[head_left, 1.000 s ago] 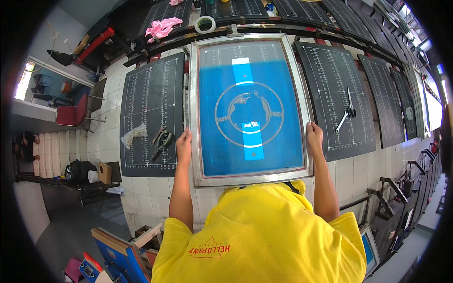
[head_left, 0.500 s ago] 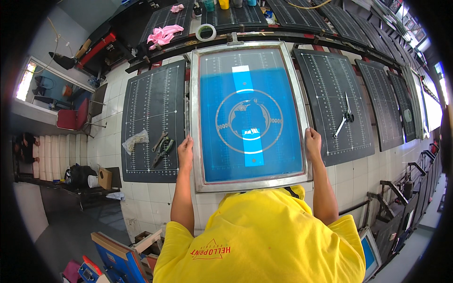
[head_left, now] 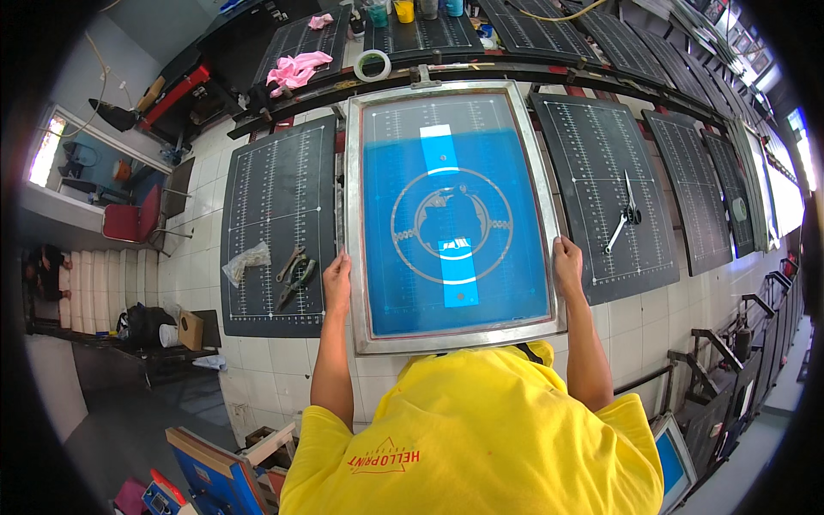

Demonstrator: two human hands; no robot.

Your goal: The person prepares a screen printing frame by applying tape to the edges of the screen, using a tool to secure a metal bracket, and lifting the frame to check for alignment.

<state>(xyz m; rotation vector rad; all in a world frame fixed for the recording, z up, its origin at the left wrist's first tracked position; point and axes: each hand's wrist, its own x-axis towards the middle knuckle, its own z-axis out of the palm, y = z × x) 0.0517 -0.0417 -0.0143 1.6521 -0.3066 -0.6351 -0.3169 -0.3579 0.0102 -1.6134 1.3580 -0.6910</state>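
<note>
A metal-framed printing screen with blue mesh and a round stencil design lies flat over a black platen. My left hand grips the frame's left side near its lower corner. My right hand grips the right side at about the same height. A light blue tape strip runs down the middle of the mesh. My yellow shirt hides the frame's near edge in part.
Black gridded platens flank the screen on both sides. Pliers and a crumpled plastic bag lie on the left platen, scissors on the right one. A tape roll, pink cloth and ink pots sit beyond.
The view has shifted so the screen sits lower in the picture. Both hands keep the same hold on the frame's sides; the frame itself barely moves.
</note>
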